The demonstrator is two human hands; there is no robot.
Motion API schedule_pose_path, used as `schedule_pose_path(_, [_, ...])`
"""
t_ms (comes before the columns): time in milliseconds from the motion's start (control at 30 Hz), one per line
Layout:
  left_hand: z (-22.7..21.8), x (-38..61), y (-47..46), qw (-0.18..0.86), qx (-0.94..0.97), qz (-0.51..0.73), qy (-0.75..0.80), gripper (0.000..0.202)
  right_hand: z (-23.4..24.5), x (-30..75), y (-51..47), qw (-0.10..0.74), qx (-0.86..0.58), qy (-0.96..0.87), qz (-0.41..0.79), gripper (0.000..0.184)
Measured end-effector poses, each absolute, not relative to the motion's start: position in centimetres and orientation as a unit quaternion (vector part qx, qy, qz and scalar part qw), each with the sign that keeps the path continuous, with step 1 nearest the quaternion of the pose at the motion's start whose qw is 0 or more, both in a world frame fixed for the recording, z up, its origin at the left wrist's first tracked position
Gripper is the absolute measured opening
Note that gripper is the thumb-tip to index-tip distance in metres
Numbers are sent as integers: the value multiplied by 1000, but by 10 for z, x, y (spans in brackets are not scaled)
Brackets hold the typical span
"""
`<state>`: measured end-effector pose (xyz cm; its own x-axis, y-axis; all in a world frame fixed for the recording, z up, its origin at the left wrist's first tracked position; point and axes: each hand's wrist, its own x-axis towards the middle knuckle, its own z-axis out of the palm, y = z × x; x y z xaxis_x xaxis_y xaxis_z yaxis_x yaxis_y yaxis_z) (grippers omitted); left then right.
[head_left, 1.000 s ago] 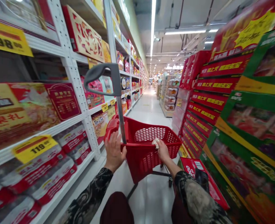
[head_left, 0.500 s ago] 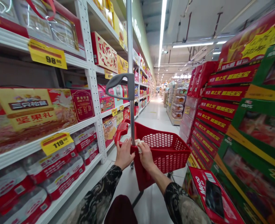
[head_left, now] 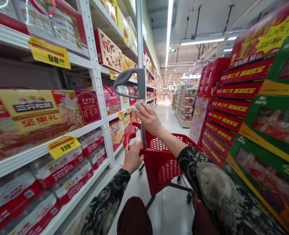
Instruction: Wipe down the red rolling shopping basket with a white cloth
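Red perforated basket [head_left: 160,174], grey looped handle [head_left: 141,83], silvery pole [head_left: 139,36]; small whitish wad [head_left: 135,108]

See the red perforated plastic cart [head_left: 156,178] standing between the white metal shelves [head_left: 97,80] on the left and the stacked rectangular green cardboard cartons [head_left: 262,160] on the right.

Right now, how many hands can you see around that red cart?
2. The left hand touches the red cart; the right hand holds a white cloth by the metal pole, just below the grey handle. Both show plainly.
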<state>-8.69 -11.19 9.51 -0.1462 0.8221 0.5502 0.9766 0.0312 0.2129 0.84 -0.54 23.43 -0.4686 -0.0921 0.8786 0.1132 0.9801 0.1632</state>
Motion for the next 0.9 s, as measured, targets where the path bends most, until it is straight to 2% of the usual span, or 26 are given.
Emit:
schedule_pose_path(200, [93,-95,-125,184,-682,-231,-669,47,148,27,-11,373,11,-904,-208,36])
schedule_pose_path(300, [94,-101,-128,185,-703,-226,-648,43,120,34,-13,332,30,-905,-263,35])
schedule_pose_path(367, [94,-105,-129,182,-706,-245,-639,42,125,34,-10,334,21,-899,-282,36])
schedule_pose_path(467, [94,-112,-129,198,-677,-270,-656,44,160,27,-5,364,-24,-886,-287,34])
schedule_pose_path(600, [90,-120,-130,213,-623,-234,-715,62,191,22,-5,382,-67,-878,-281,33])
schedule_pose_path(733, [88,-119,-128,187,-595,-254,-739,60,156,23,-13,367,-32,-888,-274,31])
schedule_pose_path(900, [97,-111,-125,131,-556,-314,-758,52,110,17,-31,448,-38,-880,-150,25])
